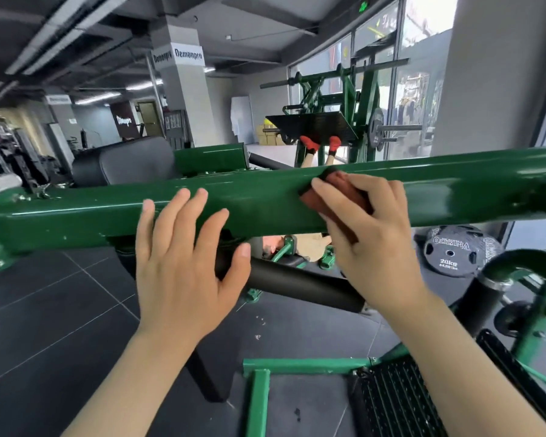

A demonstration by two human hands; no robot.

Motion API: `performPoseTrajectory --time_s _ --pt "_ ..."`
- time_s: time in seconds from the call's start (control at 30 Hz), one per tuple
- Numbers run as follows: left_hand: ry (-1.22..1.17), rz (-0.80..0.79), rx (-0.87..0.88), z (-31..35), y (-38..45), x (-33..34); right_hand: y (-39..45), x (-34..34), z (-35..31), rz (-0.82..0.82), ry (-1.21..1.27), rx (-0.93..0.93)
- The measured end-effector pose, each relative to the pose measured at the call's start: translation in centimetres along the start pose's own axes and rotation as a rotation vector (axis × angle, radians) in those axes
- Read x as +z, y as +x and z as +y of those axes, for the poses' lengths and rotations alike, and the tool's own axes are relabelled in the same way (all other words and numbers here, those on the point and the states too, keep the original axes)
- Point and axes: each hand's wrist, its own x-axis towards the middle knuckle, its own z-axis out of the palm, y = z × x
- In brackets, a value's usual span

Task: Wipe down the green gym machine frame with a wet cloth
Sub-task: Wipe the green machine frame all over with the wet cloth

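A thick green frame beam point(259, 200) of the gym machine runs across the view from lower left to upper right. My right hand point(369, 234) presses a folded reddish-brown cloth point(334, 197) flat against the beam's front face, fingers straight over the cloth. My left hand point(186, 263) rests open on the beam to the left of the cloth, fingertips on its upper edge and thumb spread below.
A black foam roller point(297, 285) sits under the beam. A 20kg weight plate point(451, 250) leans at right. A green base frame point(297, 364) and black ribbed footplate point(397, 398) lie below. Behind the beam, a black seat pad point(123, 162) and a person's red-socked feet point(320, 143) on a leg press.
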Motion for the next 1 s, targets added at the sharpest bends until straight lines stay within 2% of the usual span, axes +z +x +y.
performPoseTrajectory --time_s 0.13,0.23,0.3,0.4,0.47,0.63,0.67,0.77,0.83,1.0 --pt "-0.063 0.012 0.017 0.4 -1.4 0.6 0.6 1.0 -2.1 0.057 -0.027 0.136" --pt "-0.086 0.033 0.032 0.5 -1.9 0.9 1.4 2.7 -3.9 -0.077 -0.01 -0.004" --pt "-0.102 0.042 0.039 0.3 -2.1 1.0 1.9 2.5 -3.6 -0.083 -0.02 -0.03" --pt "-0.125 0.047 0.041 0.4 -2.4 1.1 1.9 1.2 -2.7 0.101 -0.104 0.218" --pt "-0.135 0.048 0.041 0.6 -2.6 1.2 1.7 1.4 -3.3 0.141 -0.148 0.284" --pt "-0.161 0.022 0.075 0.2 -2.8 1.0 1.3 3.8 -6.0 -0.063 -0.114 0.036" --pt "-0.165 0.013 0.083 0.1 -2.9 0.9 1.5 3.6 -5.7 -0.063 -0.114 0.038" --pt "-0.184 -0.01 0.098 -0.1 -3.1 0.7 1.9 2.8 -4.9 0.107 -0.182 0.249" --pt "-0.21 -0.022 0.107 -0.3 -3.3 0.6 1.9 3.2 -5.6 0.154 -0.222 0.314" --pt "-0.285 -0.032 0.149 -2.7 -4.3 0.2 1.9 5.0 -8.5 -0.018 -0.164 0.155"
